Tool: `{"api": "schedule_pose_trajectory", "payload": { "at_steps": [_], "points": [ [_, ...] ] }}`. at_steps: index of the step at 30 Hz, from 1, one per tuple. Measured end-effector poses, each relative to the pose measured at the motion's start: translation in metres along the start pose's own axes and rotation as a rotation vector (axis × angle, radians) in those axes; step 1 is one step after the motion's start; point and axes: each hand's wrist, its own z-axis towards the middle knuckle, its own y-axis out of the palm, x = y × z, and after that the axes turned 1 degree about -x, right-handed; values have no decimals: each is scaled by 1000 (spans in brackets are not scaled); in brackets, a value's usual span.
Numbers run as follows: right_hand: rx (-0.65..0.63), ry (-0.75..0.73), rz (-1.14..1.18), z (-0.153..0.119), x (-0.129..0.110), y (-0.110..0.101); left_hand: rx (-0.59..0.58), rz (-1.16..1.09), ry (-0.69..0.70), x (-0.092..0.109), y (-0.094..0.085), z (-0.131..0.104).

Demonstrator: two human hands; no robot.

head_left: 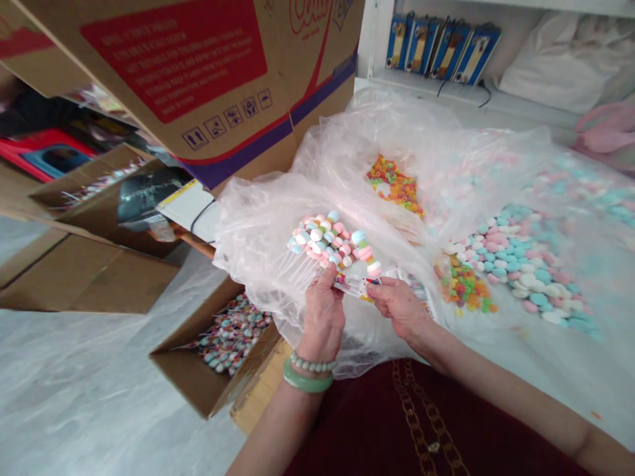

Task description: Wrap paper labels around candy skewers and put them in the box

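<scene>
My left hand pinches one end of a small clear plastic wrapper with colourful print. My right hand has its thumb and fingers closed on the other end. Just beyond the wrapper is a skewer of marshmallows in blue, pink and white; whether my right fingers also hold its stick I cannot tell. A pile of marshmallow skewers, white sticks toward me, lies on the plastic sheeting behind my left hand. Part of a stack of printed wrappers shows behind my right hand.
Loose marshmallows and gummy rings spread to the right, with more orange rings behind. A large carton stands at the back left. Below left, an open box holds many wrapped skewers. Blue packs line a shelf.
</scene>
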Motion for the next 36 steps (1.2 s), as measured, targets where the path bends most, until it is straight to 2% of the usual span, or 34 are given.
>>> {"api": "schedule_pose_trajectory", "payload": {
  "at_steps": [2,4,7,9,11,15,20,23,26,29,31,36],
  "points": [
    [-9,19,47,0,1,3,29,-47,9,-1,0,0],
    [6,13,73,2,0,4,19,-53,-50,1,-1,-1],
    [55,-28,62,6,-3,2,-8,45,-276,4,-2,-8],
    [81,-61,26,8,-4,1,-12,129,-376,3,-2,-12],
    [101,-90,-22,10,-3,0,-11,169,-363,-1,-3,-12],
    [108,-162,-114,11,-5,-1,-19,176,-230,-12,-5,-8],
    [176,-136,-170,14,-12,0,-76,152,-207,-16,-3,-7],
    [143,-145,-211,18,-13,-4,-70,112,-229,-9,0,-4],
    [153,-242,-299,15,-14,-15,53,0,-312,3,0,5],
    [206,-358,-451,-1,-19,-29,145,-131,-368,18,-4,15],
    [211,-405,-529,-13,-21,-38,160,-193,-377,27,-7,19],
    [111,-505,-719,-35,-13,-49,121,-278,-385,36,-9,19]
  ]
}}
